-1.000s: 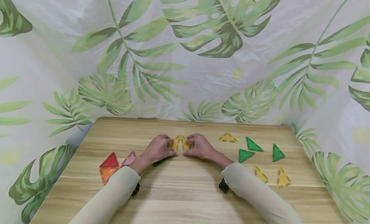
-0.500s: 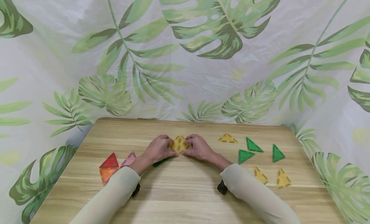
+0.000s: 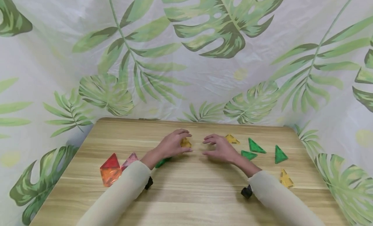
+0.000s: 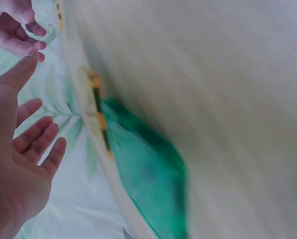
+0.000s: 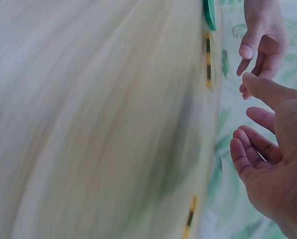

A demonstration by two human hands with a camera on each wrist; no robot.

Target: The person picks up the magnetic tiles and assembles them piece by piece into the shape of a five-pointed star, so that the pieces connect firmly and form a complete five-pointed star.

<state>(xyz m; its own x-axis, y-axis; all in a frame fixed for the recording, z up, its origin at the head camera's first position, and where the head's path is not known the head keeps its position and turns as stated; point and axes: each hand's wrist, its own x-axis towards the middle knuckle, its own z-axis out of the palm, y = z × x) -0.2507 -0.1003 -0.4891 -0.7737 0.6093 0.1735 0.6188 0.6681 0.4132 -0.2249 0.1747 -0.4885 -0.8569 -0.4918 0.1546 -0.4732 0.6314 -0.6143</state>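
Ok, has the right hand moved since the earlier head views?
Yes. In the head view, the right hand has shifted right, closer to the rightmost green triangle, which lies where it did on the table.

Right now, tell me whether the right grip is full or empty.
Empty: the right grip holds nothing. Its fingers are parted, with nothing between them, in both the head and right wrist views.
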